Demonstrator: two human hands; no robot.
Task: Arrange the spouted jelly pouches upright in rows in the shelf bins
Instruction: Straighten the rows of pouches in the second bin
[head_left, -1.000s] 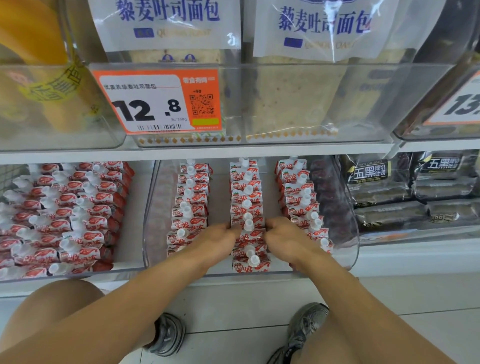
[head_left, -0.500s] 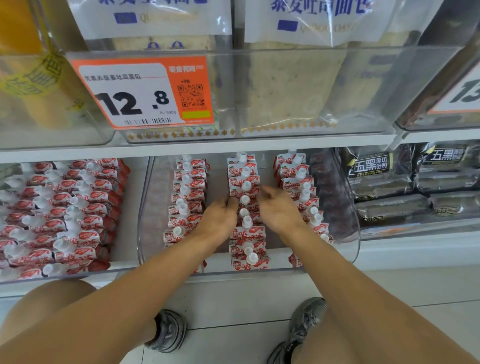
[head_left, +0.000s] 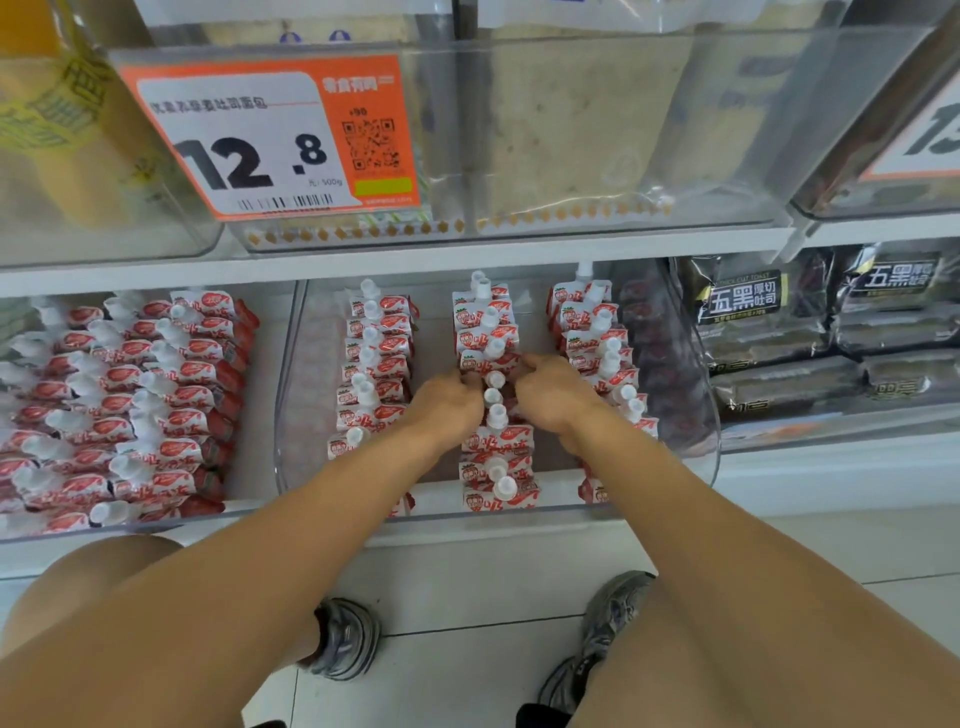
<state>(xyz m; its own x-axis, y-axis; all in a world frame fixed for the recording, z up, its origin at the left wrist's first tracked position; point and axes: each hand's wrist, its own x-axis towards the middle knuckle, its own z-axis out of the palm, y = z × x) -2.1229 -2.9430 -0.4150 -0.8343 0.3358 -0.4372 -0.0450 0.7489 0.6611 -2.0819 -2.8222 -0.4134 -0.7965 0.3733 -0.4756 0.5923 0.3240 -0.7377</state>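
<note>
inside clear bin (head_left: 696, 415) — left hand (head_left: 449, 402), right hand (head_left: 553, 392) curled, pinching middle row of pouches (head_left: 488, 332) from both sides

- Orange and white price tag (head_left: 270, 137) at 11 o'clock on the front of the upper clear bin: large black "12.8", small "元/500g", a barcode beneath, a QR code on the orange part; remaining small print too blurred to read.
- Second price tag (head_left: 924, 130) at 2 o'clock, cut off by the edge: only "1" plus part of another digit.
- Dark bread bags (head_left: 743, 301) at 3 o'clock: white "五黑厚切吐司", above it small "THICK CUT TOAST".
</note>
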